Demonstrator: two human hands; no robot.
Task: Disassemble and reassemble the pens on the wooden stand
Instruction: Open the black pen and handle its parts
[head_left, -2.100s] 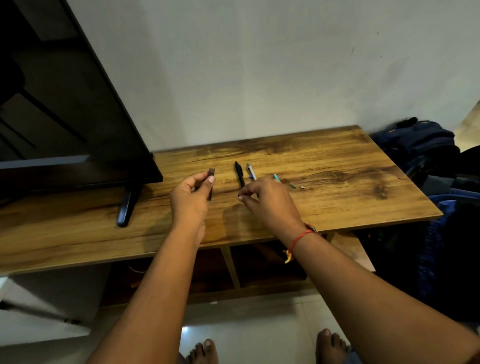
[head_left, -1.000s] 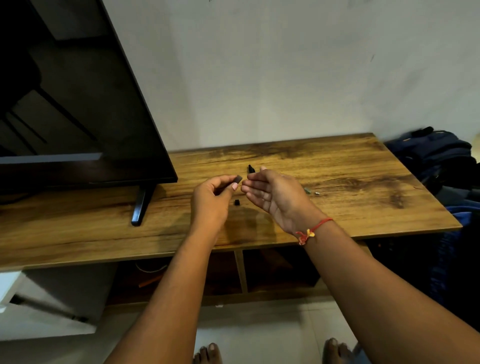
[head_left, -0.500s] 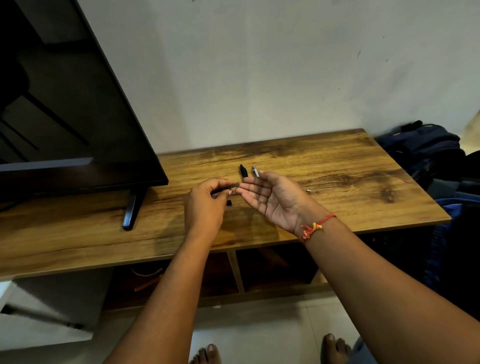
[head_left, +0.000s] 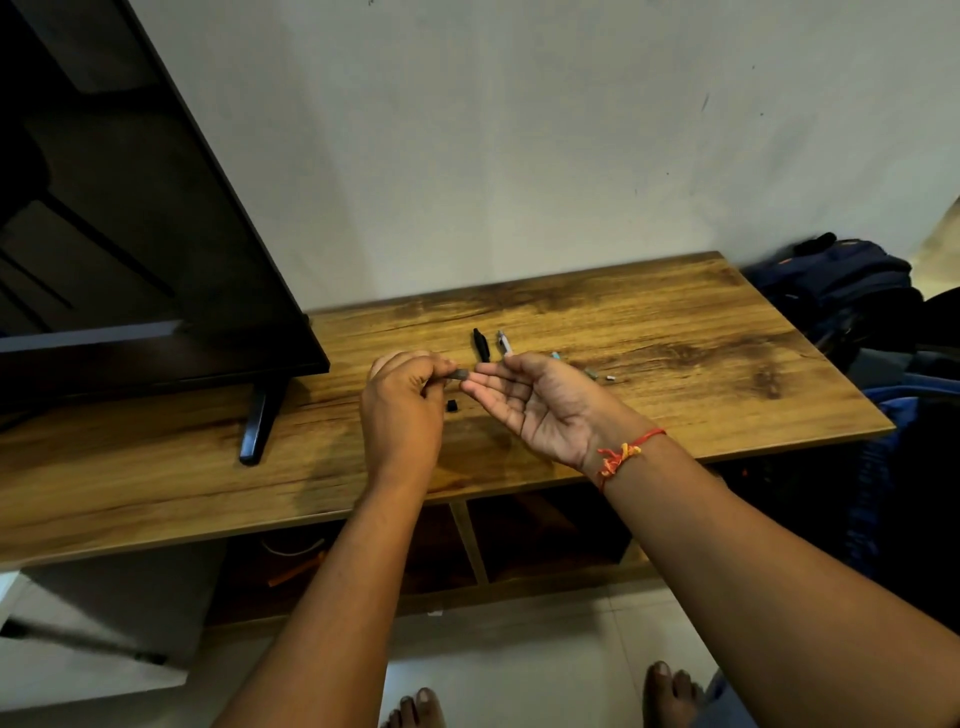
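Note:
My left hand (head_left: 402, 410) is closed around a dark grey pen barrel (head_left: 460, 373), whose end pokes out toward the right. My right hand (head_left: 540, 408) is turned palm up beside it, fingers spread, fingertips almost touching the barrel's end, with nothing in it. A small black pen piece (head_left: 452, 406) lies on the wooden stand (head_left: 675, 395) just below the hands. Behind them lie a black pen (head_left: 480, 344), a silver pen (head_left: 503, 343), a teal part (head_left: 556, 356) and tiny bits (head_left: 600, 375).
A large black television (head_left: 130, 249) stands on the stand's left half, its foot (head_left: 257, 431) close to my left hand. Dark bags (head_left: 852, 301) are piled on the floor at the right. Below the top are open shelves, and my bare feet show on the tiled floor.
My right hand turned palm up and opened beside the left hand. The barrel in my left hand swung from upright to pointing at the right fingers. A small black piece now lies on the stand.

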